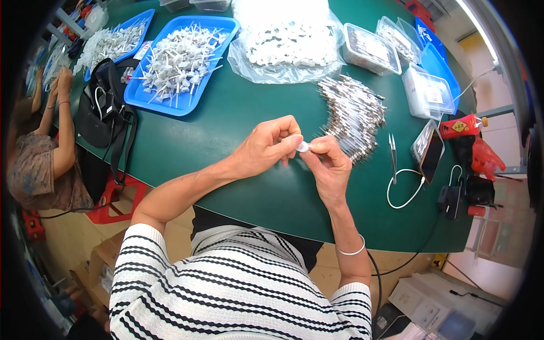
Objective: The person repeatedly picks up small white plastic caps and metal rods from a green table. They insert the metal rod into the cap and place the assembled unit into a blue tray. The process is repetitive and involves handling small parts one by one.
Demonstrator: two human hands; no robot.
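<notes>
Over the green table, my left hand (pixel 271 146) and my right hand (pixel 328 164) meet with fingertips pinched around a small round white plastic part (pixel 302 147). Both thumbs press at its edges, and the fingers cover much of it. Just beyond my right hand lies a heap of slim metal-and-clear rods (pixel 352 116). Farther off, a clear bag (pixel 289 48) holds many small white plastic pieces. A blue tray (pixel 187 107) to the left is piled with white parts on thin stems (pixel 180 62).
Tweezers (pixel 392 153), a white cable (pixel 396 201) and a phone (pixel 432 152) lie at the right. Clear plastic boxes (pixel 371 50) stand at the back right, near a red bottle (pixel 462 126). A black bag (pixel 102 116) hangs at the left edge, near another person (pixel 51 153).
</notes>
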